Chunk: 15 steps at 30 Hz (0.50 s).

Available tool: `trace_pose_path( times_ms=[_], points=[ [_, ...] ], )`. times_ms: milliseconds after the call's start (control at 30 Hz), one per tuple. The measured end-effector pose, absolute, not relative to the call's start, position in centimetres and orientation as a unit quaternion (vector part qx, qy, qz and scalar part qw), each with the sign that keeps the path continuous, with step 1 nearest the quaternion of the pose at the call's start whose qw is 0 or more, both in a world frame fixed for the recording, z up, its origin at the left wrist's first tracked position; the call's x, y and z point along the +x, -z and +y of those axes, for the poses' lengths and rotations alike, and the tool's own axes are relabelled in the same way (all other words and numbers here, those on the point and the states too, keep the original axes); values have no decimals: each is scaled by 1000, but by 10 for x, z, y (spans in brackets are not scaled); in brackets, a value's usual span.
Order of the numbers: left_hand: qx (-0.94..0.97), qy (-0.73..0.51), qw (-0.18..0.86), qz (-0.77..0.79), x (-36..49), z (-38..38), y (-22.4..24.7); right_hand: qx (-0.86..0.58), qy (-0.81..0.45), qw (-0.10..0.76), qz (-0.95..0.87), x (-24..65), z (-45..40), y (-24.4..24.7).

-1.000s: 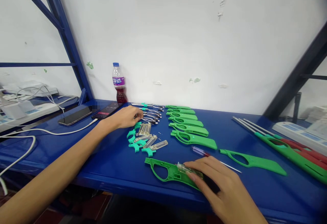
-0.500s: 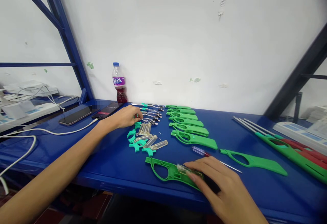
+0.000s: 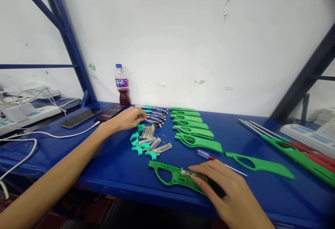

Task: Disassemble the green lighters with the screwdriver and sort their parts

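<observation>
My right hand (image 3: 225, 185) has its thumb and fingers closed on a small clear fuel tank (image 3: 192, 175). The tank lies at the inside of an open green lighter shell half (image 3: 176, 179) by the table's front edge; whether it is fully seated I cannot tell. My left hand (image 3: 131, 118) reaches to the back row, fingertips pinched at the near end of a wired igniter piece (image 3: 154, 122); the fingers partly hide it. Just in front of that hand lie several clear fuel tanks (image 3: 148, 131) and teal plastic triggers (image 3: 152, 155).
Green shell halves (image 3: 197, 142) form a column mid-table, with another (image 3: 264, 166) at right. A screwdriver (image 3: 205, 154) lies behind my right hand. Long lighters (image 3: 295, 152) are far right. Phones (image 3: 81, 117), a white cable (image 3: 62, 136) and a bottle (image 3: 122, 86) stand left.
The fuel tank has turned slightly in my right fingers against the green shell. My left hand has barely shifted at the wired pieces.
</observation>
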<state>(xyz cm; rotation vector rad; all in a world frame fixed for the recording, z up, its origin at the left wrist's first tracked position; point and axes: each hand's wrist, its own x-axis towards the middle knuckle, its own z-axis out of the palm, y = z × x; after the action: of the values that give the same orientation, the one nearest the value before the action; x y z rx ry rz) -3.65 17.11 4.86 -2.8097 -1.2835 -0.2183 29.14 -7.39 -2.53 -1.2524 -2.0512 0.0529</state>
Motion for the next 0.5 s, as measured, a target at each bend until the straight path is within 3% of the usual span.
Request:
trace_pose_path(
  times_ms=[500],
  points=[
    [-920, 75, -5, -384, -38, 187, -34, -484, -9, 366, -795, 291, -74, 24]
  ],
)
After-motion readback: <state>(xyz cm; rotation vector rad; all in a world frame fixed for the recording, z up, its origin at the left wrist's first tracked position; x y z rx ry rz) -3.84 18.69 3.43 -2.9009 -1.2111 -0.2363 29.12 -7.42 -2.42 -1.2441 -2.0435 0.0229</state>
